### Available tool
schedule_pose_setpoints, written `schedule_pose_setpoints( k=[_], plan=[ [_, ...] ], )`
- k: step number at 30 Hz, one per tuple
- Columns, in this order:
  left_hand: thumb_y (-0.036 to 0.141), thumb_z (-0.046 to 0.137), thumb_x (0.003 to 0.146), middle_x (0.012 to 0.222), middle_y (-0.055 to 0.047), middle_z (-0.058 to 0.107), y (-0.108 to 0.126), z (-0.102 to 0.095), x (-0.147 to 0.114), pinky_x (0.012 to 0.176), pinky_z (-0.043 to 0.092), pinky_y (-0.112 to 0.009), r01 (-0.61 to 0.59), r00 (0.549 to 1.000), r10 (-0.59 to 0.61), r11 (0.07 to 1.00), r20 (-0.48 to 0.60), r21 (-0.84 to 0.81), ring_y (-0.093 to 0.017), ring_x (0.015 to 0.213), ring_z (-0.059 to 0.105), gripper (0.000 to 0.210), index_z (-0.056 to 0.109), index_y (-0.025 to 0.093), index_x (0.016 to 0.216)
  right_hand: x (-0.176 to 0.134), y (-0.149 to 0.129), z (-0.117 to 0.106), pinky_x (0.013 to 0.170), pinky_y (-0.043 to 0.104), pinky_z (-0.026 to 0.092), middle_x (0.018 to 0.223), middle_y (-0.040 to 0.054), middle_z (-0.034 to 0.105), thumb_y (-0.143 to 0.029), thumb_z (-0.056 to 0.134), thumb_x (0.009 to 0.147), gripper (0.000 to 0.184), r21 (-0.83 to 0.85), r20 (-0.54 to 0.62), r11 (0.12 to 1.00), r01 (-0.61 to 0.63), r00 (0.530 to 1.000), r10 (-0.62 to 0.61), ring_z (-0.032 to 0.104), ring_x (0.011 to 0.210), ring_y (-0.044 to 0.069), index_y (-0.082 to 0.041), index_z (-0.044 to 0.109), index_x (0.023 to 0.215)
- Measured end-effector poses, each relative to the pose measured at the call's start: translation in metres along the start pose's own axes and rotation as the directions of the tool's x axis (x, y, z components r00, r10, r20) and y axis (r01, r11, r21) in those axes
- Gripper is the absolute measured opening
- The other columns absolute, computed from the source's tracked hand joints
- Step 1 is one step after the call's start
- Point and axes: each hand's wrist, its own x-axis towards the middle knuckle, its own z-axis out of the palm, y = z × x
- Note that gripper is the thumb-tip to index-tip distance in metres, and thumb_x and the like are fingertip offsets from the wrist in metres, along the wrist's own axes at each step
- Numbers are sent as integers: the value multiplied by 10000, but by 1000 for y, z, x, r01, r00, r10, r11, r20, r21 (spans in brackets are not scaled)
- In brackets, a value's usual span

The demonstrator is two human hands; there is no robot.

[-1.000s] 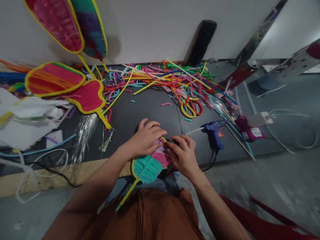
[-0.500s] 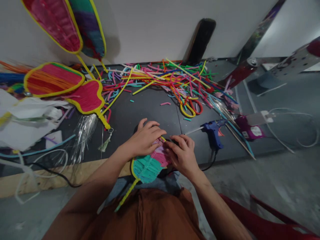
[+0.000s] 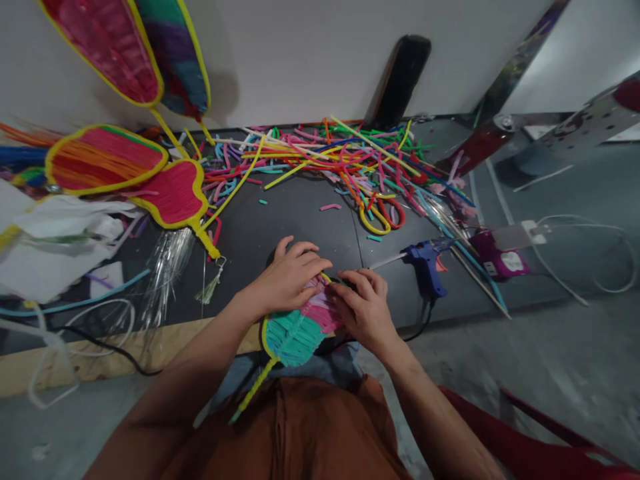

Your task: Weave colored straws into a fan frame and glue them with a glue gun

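Observation:
At the table's near edge is a small fan [image 3: 295, 339] of pipe cleaners, teal near the handle and pink and lilac further up. Yellow pipe cleaner trims it, and its twisted yellow handle points down-left over my lap. Across its upper left part lies my left hand [image 3: 291, 277], thumb and index finger at the far edge, the other fingers loosely spread. My right hand [image 3: 367, 303] pinches the fan's upper right edge, its fingers bent close together. Both hands cover much of the fan's top, so what lies under the fingertips is hidden.
Loose pipe cleaners [image 3: 310, 157] heap along the wall, with scissors [image 3: 375, 217] at their front. To the right lie a blue glue gun [image 3: 425, 263] and a purple plug block [image 3: 500, 257]. Finished fans [image 3: 175, 193] lie left; a phone [image 3: 403, 80] leans on the wall.
Almost nothing differs. Both hands stay on the fan, and the right hand has shifted very slightly left; the view itself has moved a little.

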Motion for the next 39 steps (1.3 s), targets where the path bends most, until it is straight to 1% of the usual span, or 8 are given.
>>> schedule_pose_setpoints(
  k=[4, 7, 12, 29, 34, 39],
  plan=[
    [287, 551, 868, 1203, -96, 636, 0, 0, 0, 1075, 158, -546, 1, 1000, -1, 1000, 2, -1, -286, 1259, 420, 371, 543, 211, 1231, 0, 1, 0, 933, 475, 434, 1126, 88, 615, -196, 566, 895, 217, 70, -22, 997, -42, 999, 43, 465, 1093, 264, -255, 670, 1077],
    [283, 557, 863, 1208, -97, 633, -1, 1, 0, 1077, 157, -545, -3, 1000, 3, 1000, 0, 1, -286, 1266, 413, 383, 539, 213, 1239, 0, 2, 1, 939, 478, 443, 1118, 94, 612, -190, 559, 893, 235, 88, -24, 994, -58, 998, 60, 468, 1081, 261, -247, 663, 1096],
    [277, 560, 858, 1215, -95, 629, -1, 1, 0, 1072, 164, -546, -6, 1000, 6, 1000, 2, 2, -290, 1272, 406, 395, 535, 216, 1247, 1, 1, 1, 944, 471, 441, 1099, 108, 616, -180, 549, 901, 190, 62, -36, 998, -28, 999, 30, 460, 1082, 264, -208, 669, 1046],
    [289, 537, 883, 1211, -94, 636, 1, 0, 0, 1074, 161, -546, 7, 1000, -7, 1000, 5, -6, -284, 1264, 418, 373, 537, 202, 1246, -1, 2, 0, 937, 458, 408, 1150, 75, 616, -173, 583, 877, 233, 19, 9, 1000, -22, 1000, 22, 460, 1102, 261, -267, 686, 1064],
    [280, 546, 874, 1214, -95, 635, 1, 0, 0, 1079, 154, -548, 8, 1000, -8, 1000, 7, -5, -287, 1268, 413, 380, 536, 206, 1246, 0, 1, -1, 928, 471, 373, 1154, 56, 628, -168, 585, 874, 261, 5, 17, 1000, -25, 1000, 25, 463, 1111, 266, -302, 678, 1078],
    [270, 539, 877, 1211, -97, 635, 2, 0, 0, 1077, 154, -555, 19, 1000, -19, 1000, 9, -10, -289, 1263, 418, 376, 539, 207, 1247, 0, 2, -1, 892, 474, 351, 1145, 56, 635, -192, 577, 885, 239, -22, 21, 1000, -8, 1000, 8, 471, 1096, 268, -304, 676, 1071]
  ],
)
